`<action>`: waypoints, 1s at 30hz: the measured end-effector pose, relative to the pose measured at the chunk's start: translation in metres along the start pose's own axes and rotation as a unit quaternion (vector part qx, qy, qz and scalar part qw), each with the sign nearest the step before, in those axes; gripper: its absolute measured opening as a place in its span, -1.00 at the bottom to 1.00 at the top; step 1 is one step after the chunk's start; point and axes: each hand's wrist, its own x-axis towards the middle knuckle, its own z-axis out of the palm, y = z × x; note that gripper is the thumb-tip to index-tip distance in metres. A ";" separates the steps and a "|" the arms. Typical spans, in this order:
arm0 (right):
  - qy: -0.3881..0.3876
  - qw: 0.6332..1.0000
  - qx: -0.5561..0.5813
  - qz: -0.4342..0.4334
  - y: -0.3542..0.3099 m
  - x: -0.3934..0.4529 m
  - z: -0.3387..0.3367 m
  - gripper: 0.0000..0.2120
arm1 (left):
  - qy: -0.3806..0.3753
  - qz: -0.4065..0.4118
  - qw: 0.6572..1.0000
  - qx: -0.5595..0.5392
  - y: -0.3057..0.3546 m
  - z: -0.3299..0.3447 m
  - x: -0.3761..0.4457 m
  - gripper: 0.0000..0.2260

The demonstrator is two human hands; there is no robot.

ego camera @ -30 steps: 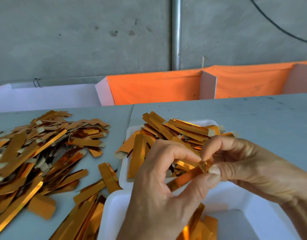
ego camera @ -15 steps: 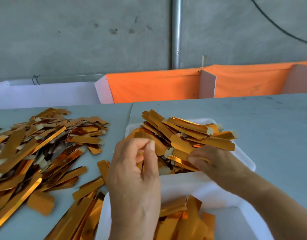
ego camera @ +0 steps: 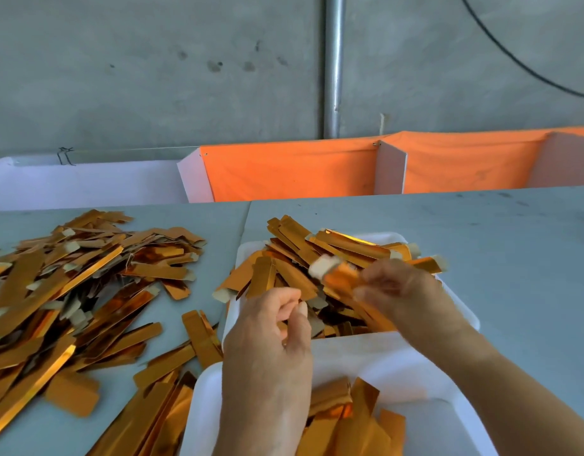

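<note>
**Gold strip: fresh piece lifted from far tray**

Item: gold strip, pale tab at one end, blurred.
Location: above the far tray, just ahead of the left hand.
Hands: the right hand pinched the strip in curled fingers. The left hand hung over the near tray, fingers loosely curled, nothing seen in them.
Change: a second earlier both hands pinched one strip between them. That strip was gone, and the right hand had dipped into the far tray and come up with this one.
Reading: one piece probably finished, and the next cycle starting.
Also: a loose pile on the counter, left of the left hand.
</note>
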 end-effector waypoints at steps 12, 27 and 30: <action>-0.088 0.942 0.321 0.039 -0.027 -0.020 -0.016 -0.67 | -0.076 0.016 0.993 -0.083 0.004 0.009 -0.004 -0.75; -0.048 0.952 0.292 0.080 -0.022 -0.016 -0.031 -0.84 | -0.092 0.008 0.992 -0.081 -0.004 0.014 0.000 -0.71; -0.038 0.930 0.349 0.110 -0.017 -0.012 -0.037 -0.85 | -0.056 -0.037 0.993 -0.095 -0.011 0.014 0.004 -0.70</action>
